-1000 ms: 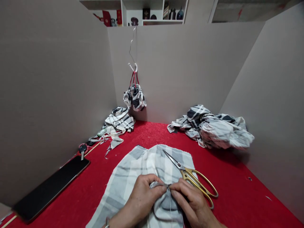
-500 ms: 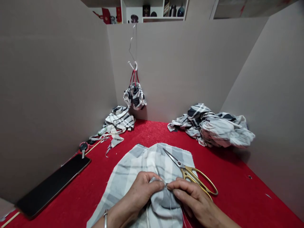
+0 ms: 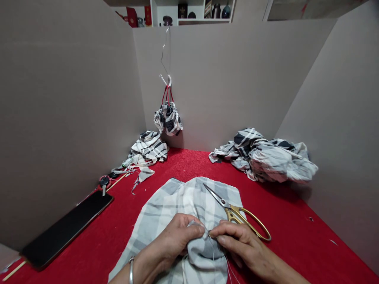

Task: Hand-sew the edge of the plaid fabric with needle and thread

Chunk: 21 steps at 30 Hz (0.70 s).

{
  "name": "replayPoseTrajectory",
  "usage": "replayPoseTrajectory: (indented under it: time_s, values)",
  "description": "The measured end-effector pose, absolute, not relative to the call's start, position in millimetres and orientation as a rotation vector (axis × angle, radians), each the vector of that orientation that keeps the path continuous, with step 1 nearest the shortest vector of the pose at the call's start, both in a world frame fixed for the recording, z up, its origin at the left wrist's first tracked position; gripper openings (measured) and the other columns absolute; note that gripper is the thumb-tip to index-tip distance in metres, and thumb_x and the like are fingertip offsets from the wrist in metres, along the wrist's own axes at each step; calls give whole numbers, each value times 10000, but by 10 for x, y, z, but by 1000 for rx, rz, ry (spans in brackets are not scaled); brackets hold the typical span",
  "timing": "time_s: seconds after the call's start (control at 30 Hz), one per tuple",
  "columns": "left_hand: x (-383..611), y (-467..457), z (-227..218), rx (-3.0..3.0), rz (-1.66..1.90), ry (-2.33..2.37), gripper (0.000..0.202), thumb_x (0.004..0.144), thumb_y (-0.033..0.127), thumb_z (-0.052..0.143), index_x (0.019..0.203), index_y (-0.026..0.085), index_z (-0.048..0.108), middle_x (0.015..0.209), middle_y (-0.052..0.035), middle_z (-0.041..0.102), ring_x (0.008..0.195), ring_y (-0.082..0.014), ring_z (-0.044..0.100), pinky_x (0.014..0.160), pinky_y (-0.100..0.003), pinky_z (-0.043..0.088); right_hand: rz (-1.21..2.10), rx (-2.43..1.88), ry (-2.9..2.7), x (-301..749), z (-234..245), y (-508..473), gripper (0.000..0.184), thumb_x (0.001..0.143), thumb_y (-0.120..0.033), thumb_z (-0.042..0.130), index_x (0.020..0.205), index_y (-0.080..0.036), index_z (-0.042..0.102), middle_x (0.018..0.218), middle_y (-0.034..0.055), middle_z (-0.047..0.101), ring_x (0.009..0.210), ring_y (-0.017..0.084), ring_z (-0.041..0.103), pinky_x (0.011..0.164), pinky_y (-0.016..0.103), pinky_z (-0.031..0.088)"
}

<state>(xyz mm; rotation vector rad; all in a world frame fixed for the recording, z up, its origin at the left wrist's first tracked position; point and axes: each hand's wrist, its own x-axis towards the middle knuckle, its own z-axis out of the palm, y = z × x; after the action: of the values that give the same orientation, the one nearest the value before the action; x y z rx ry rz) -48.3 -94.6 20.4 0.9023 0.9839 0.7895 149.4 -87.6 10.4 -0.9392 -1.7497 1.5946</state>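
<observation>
The left hand [image 3: 174, 240] and right hand [image 3: 239, 245] have their grips pinched together on a fold of plaid cloth [image 3: 166, 205] at the near middle of the red surface [image 3: 296, 213], where a wide pull could snag the loose thread [image 3: 213, 263] on the scissors [image 3: 233, 213] just beside them.

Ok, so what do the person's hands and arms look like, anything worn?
The left hand and right hand are bare, without gloves, and no sleeve shows on either forearm. A plain silver bangle circles the left wrist; nothing shows on the right wrist.
</observation>
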Motion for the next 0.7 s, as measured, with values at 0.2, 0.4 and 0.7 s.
replayPoseTrajectory:
  time_s: [0.2, 0.4, 0.7]
  values:
    - [-493, -946, 210, 898, 748, 981, 334, 582, 431, 717, 666, 142, 573, 414, 92, 396, 325, -27, 211, 348, -200, 99, 1610, -928, -1797, 1507, 118, -857, 246, 856, -370, 534, 934, -196, 689, 560, -62, 409, 389, 51, 328, 385, 190, 193]
    - [-503, -938, 184, 907, 752, 974, 299, 610, 410, 706, 662, 144, 579, 416, 89, 392, 328, -29, 219, 343, -196, 100, 1679, -919, -1727, 1510, 79, -835, 230, 850, -352, 547, 936, -192, 688, 588, -62, 410, 384, 35, 307, 372, 184, 169]
    - [-466, -929, 136, 857, 783, 902, 294, 607, 385, 721, 647, 135, 572, 402, 86, 389, 318, -24, 211, 328, -192, 103, 1703, -924, -1603, 1477, -19, -823, 276, 814, -399, 589, 875, -136, 643, 419, -91, 388, 335, 47, 311, 353, 167, 184]
